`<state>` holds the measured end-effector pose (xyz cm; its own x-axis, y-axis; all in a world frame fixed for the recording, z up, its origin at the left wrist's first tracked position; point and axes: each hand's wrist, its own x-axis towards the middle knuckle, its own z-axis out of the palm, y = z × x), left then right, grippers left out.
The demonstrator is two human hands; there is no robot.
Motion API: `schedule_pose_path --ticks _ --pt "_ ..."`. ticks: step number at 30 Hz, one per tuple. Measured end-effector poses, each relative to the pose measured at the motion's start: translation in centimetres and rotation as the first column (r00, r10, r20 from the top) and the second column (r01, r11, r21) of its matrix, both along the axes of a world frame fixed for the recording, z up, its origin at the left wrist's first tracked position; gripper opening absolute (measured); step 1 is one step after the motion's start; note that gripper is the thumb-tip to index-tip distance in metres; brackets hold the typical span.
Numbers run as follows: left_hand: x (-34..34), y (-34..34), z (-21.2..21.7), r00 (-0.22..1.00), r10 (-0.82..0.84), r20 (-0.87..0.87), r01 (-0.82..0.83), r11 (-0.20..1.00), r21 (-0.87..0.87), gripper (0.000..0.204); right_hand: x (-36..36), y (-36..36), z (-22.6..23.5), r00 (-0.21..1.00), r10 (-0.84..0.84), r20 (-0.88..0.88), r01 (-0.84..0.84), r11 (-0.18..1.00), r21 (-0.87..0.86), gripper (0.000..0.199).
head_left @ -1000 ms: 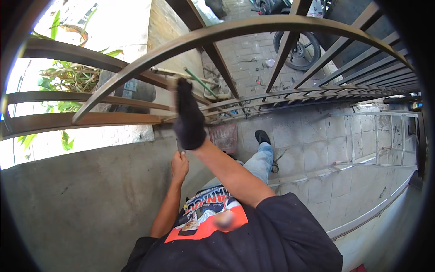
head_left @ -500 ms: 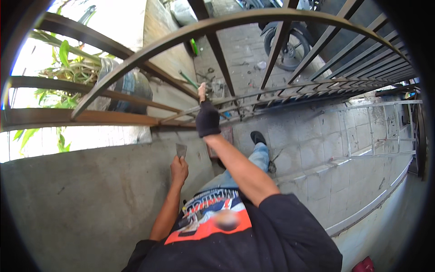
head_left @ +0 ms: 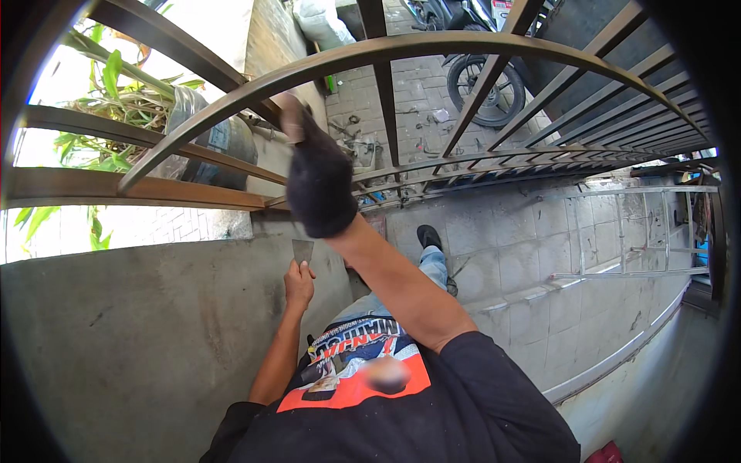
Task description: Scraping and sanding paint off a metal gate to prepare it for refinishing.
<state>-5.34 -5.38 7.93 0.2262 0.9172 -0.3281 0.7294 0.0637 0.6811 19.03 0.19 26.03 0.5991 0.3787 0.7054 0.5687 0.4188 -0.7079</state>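
My left hand [head_left: 299, 287] is closed round a putty knife [head_left: 302, 251], its flat grey blade pointing away from me in front of the low concrete wall [head_left: 154, 324]. My right hand [head_left: 316, 174], in a dark glove with bare fingertips, is raised at the brown metal grille. Its fingers are closed and slightly blurred next to a slanting bar [head_left: 181, 48], just below the curved bar [head_left: 401, 48]. What those fingers hold is hidden by the hand. I cannot tell whether they touch the metal.
Beyond the grille are potted plants [head_left: 116, 116], a white sack [head_left: 323, 25] and a motorcycle wheel [head_left: 486, 89]. A pale metal frame [head_left: 617, 272] lies on the tiled floor [head_left: 517, 289] to the right. My shoe [head_left: 429, 237] rests on the tiles.
My right hand has come up and to the left, nearer the slanting bar. The thin green thing that stuck out of its fingers no longer shows. My left hand keeps the putty knife.
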Motion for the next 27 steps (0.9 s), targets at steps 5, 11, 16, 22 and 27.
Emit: schedule_pose_path --ticks 5,11,16,22,27 --pt "1.0 0.2 -0.5 0.998 -0.055 0.044 0.053 0.997 0.049 0.025 -0.1 -0.7 -4.2 0.997 -0.037 -0.068 0.026 0.988 -0.154 0.055" --pt "-0.2 -0.5 -2.1 0.996 -0.063 0.067 0.057 0.995 0.083 0.025 -0.7 -1.4 -1.5 0.999 -0.036 0.014 0.038 0.99 -0.138 0.052" --pt "-0.1 -0.1 -2.4 0.993 0.052 0.106 -0.037 0.99 -0.14 0.025 -0.9 -0.7 -0.6 0.977 -0.121 0.174 0.138 0.986 -0.094 0.056" --pt "0.2 0.1 -2.3 0.885 0.375 0.275 -0.243 0.878 -0.413 0.027 -0.1 -1.7 0.7 0.998 -0.066 0.018 0.068 0.981 -0.182 0.05" --pt "0.0 -0.4 0.1 0.891 0.381 0.247 -0.233 0.85 -0.472 0.031 -0.8 -0.3 -1.7 0.934 -0.295 0.2 0.328 0.932 -0.156 0.036"
